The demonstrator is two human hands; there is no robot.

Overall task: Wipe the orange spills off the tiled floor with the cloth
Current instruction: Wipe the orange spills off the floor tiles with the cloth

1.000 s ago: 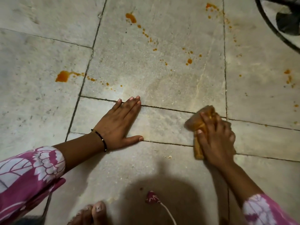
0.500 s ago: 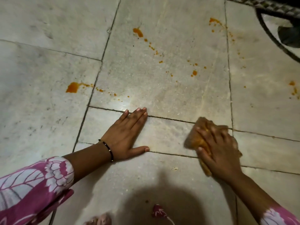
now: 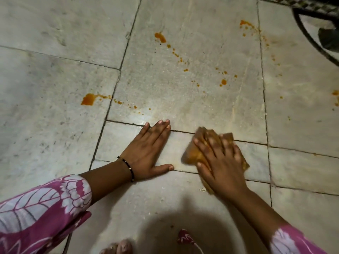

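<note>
One cloth point(image 3: 192, 154) under right hand point(image 3: 220, 162)

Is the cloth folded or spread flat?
Bunched, not flat: the cloth shows creases and lumps under the right hand, whose fingers lie on it.

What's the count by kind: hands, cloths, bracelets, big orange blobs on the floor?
hands: 2, left hand flat on the tiled floor, right hand pressing the cloth
cloth: 1
bracelet: 1
big orange blobs: 2, and, small specks not counted
Total: 6
</note>
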